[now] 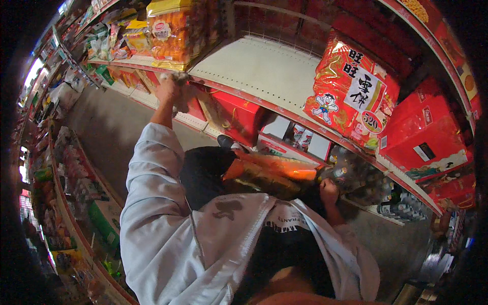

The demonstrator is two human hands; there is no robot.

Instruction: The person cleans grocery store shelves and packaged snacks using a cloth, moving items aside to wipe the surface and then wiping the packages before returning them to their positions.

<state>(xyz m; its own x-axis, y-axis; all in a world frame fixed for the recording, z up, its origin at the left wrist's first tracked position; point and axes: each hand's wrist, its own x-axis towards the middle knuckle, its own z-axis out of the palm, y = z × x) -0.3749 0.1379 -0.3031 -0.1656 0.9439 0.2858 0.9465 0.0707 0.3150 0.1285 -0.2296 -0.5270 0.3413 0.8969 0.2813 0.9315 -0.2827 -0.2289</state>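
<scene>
My left hand (167, 90) reaches out to the front edge of the white shelf, below a large bag of packaged bread (170, 34). Its fingers close on a greyish, blurred thing that looks like a cloth (180, 76). Low on the right, my right hand (329, 190) has its fingers curled beside the end of an orange package (293, 171) in front of my legs; whether it grips the package is not clear. A big red bag of rice crackers (352, 87) stands on the shelf (259, 68), to the right of its bare perforated part.
Red gift boxes (423, 133) stand right of the cracker bag. Beneath the shelf are a red box (238, 114), an open carton with cans (291, 143) and dark bagged goods (358, 175). A stocked shelf row (65, 171) runs along the left, across a grey floor (103, 118).
</scene>
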